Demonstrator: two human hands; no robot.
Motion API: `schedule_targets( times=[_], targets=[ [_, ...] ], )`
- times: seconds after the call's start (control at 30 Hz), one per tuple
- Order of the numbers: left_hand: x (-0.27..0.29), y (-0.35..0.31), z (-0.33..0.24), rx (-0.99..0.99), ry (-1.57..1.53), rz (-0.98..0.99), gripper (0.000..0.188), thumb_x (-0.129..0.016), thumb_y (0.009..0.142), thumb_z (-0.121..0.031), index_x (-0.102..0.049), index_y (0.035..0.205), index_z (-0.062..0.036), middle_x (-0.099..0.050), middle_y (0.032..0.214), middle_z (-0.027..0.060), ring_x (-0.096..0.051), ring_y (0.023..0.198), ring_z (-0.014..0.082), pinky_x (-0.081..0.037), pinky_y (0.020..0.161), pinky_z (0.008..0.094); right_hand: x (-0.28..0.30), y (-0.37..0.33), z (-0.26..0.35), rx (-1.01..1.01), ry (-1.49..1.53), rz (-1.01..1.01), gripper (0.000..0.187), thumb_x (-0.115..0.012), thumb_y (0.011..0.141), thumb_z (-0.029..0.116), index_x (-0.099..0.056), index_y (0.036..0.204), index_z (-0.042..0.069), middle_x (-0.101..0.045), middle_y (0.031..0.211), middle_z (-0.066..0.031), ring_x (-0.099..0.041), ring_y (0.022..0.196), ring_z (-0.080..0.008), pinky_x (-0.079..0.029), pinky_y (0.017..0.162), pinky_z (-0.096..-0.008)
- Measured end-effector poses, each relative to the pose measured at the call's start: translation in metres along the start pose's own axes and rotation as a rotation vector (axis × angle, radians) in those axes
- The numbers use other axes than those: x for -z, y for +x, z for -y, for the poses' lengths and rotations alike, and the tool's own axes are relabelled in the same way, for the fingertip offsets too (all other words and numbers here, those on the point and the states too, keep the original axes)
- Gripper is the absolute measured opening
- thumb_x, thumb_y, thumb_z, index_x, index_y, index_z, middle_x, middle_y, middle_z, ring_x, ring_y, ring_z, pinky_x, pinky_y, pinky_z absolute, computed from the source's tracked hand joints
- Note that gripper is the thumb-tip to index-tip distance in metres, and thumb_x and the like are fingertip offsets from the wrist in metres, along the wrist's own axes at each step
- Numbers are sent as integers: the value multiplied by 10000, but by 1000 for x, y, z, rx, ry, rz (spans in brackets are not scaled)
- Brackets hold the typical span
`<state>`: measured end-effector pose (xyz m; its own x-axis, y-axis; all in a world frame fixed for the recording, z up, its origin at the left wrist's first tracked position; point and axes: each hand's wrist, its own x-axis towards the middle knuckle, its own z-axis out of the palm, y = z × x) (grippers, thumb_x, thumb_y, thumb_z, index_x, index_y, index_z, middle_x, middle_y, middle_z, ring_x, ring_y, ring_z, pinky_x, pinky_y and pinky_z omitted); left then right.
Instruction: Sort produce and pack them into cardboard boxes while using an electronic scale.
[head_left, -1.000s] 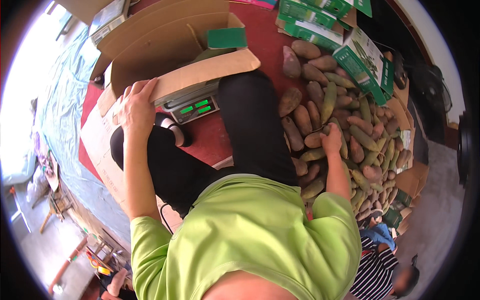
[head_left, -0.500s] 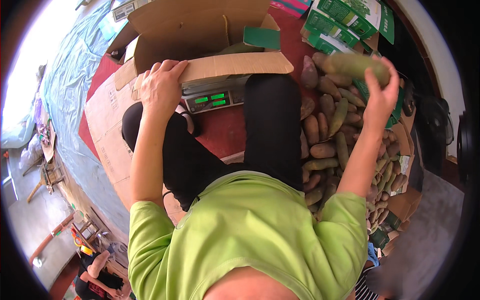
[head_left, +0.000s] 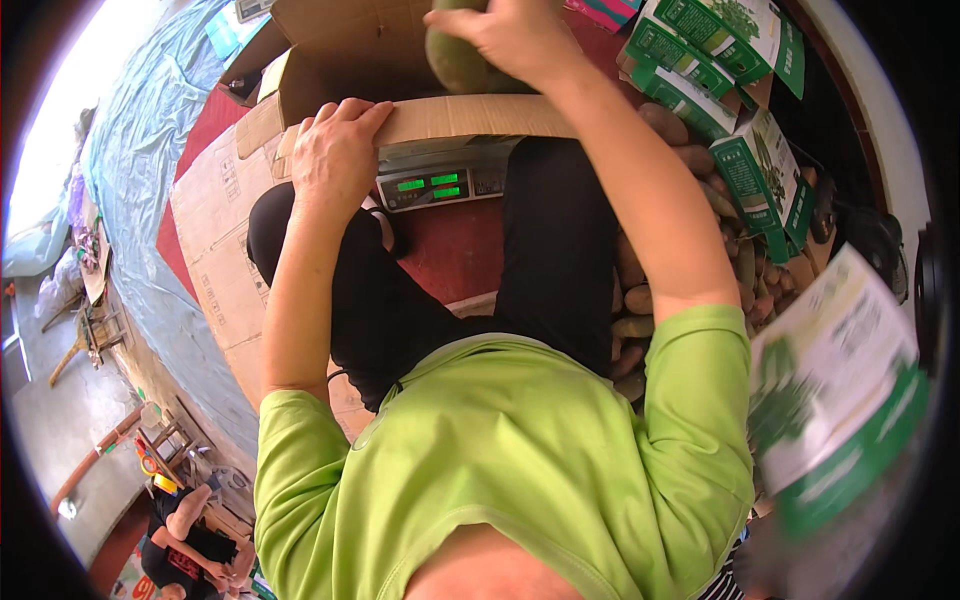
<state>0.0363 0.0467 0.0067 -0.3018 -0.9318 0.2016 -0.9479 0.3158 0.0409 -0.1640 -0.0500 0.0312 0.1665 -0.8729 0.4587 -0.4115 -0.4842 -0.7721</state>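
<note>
**Green tuber over the cardboard box!**

And there it is, above the box's near edge, our right hand gripping it, spread only to its thickness, some fingers hidden. Our left hand curls closed over the near flap at its left end, seemingly to steady it. Below that edge, the scale peeks out, lit green; off its right side lies the tuber heap.

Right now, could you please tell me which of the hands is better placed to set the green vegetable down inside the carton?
Likely the right hand: it holds the green vegetable at the open carton, while the left hand is on the near flap.
</note>
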Motion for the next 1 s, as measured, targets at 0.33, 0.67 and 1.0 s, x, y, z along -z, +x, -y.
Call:
schedule_targets(
  times=[0.33, 0.67, 1.0],
  targets=[
    [3, 0, 6, -14, 22, 40, 380, -530, 794, -58, -656, 1121, -205, -634, 1048, -13, -581, 1019, 220, -445, 884, 362, -33, -13, 3, -150, -38, 334, 489, -662, 812, 382, -614, 1150, 32, -629, 1146, -167, -595, 1077, -281, -454, 932, -349],
    [-2, 6, 0, -1, 16, 66, 413, -601, 769, -14, -659, 1136, -196, -636, 1075, -3, -582, 1023, 218, -450, 891, 351, 140, -166, -107, -486, -13, -213, 279, -662, 827, 192, -651, 1075, 64, -686, 978, -107, -656, 920, -191, -523, 778, -304],
    [-13, 6, 10, -31, -85, 28, 463, -568, 738, 70, -655, 1140, -143, -636, 1083, 47, -595, 1007, 269, -473, 862, 388, 275, -474, -157, -1278, -856, -233, 383, -629, 793, 299, -632, 1098, 68, -651, 1069, -159, -600, 1033, -335, -462, 889, -408]
  ],
)
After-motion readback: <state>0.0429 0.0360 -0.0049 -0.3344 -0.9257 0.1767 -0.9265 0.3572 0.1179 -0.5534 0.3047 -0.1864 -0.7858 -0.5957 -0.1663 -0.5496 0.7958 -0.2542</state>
